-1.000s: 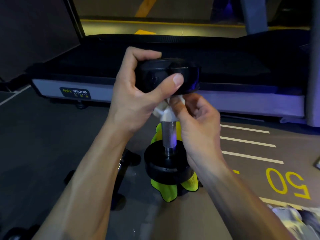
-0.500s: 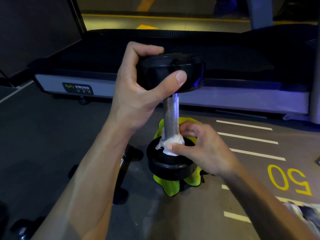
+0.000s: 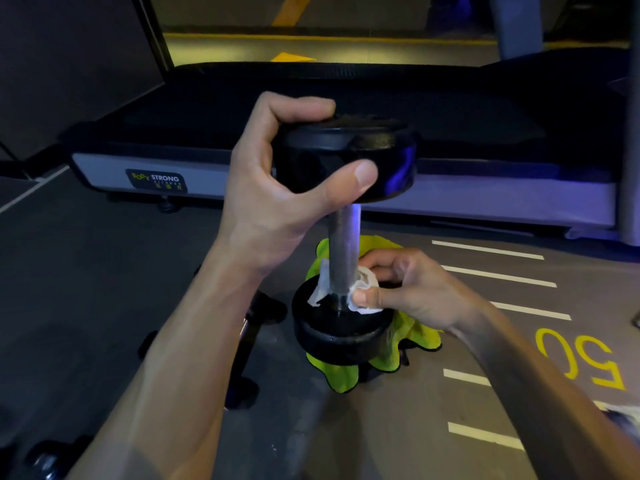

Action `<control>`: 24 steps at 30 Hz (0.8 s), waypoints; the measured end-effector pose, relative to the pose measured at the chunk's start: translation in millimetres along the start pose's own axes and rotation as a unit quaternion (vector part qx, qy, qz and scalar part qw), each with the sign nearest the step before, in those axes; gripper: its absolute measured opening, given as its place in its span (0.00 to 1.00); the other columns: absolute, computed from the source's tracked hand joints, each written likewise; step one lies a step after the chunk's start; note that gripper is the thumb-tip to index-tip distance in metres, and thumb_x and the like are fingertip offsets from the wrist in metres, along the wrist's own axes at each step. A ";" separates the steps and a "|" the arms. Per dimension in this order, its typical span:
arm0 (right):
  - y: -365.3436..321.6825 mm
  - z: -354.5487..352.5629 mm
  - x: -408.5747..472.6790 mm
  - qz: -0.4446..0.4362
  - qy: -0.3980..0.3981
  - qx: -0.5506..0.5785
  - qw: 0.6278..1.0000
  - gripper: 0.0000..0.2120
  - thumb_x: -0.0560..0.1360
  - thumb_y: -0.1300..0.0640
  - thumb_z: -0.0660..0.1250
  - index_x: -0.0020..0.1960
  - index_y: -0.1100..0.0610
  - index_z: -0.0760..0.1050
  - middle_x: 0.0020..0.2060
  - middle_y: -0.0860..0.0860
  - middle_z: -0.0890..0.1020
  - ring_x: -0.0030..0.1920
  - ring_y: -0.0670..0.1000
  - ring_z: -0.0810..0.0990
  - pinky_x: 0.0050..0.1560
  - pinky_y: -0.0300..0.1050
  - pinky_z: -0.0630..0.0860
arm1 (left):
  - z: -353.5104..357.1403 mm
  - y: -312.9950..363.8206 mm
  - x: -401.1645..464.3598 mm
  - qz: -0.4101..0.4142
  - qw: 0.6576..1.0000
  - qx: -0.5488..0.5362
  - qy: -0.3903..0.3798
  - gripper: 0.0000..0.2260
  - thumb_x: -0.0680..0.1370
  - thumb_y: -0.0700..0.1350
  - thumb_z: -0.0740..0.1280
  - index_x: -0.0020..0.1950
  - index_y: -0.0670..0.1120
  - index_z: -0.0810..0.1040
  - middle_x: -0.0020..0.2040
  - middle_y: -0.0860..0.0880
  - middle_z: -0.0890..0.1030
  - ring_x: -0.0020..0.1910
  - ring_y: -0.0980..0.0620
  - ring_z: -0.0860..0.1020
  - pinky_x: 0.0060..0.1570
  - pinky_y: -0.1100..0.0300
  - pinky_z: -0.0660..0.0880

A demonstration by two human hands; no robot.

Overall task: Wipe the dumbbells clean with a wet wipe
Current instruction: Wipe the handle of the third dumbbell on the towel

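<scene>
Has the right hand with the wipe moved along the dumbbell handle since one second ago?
Yes. The right hand with the wet wipe slid down the handle, from just under the top head to the bottom head.

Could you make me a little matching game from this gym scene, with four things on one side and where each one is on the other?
Things:
1. wet wipe
2. left hand
3. yellow cloth
4. painted number 50

Places:
A. on the floor at right
B. under the upright dumbbell
C. gripping the dumbbell's top head
D. pinched by the right hand at the bottom of the handle

Pairs: 1-D, 2-C, 3-B, 4-A
</scene>
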State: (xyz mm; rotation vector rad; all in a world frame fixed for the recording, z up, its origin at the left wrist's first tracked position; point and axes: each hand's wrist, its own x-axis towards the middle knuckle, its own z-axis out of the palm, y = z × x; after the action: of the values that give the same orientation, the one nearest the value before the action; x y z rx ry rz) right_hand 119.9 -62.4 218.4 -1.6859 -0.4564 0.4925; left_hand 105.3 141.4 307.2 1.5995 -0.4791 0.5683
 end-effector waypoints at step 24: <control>6.9 49.5 2.4 -0.102 0.111 -0.051 0.987 0.09 0.81 0.56 0.67 0.60 0.56 0.79 0.52 0.51 0.86 0.56 0.52 0.83 0.60 0.56 0.78 | 26.8 -6.3 -29.2 -0.275 0.954 -0.112 0.049 0.30 0.71 0.72 0.63 0.54 0.51 0.87 0.54 0.42 0.87 0.56 0.43 0.86 0.63 0.36 0.79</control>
State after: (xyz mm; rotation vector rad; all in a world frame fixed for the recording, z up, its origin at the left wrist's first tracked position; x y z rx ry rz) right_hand 94.5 -21.8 204.0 -1.7457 -0.4906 0.1313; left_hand 88.3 114.7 282.4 1.3950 -0.0094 0.1602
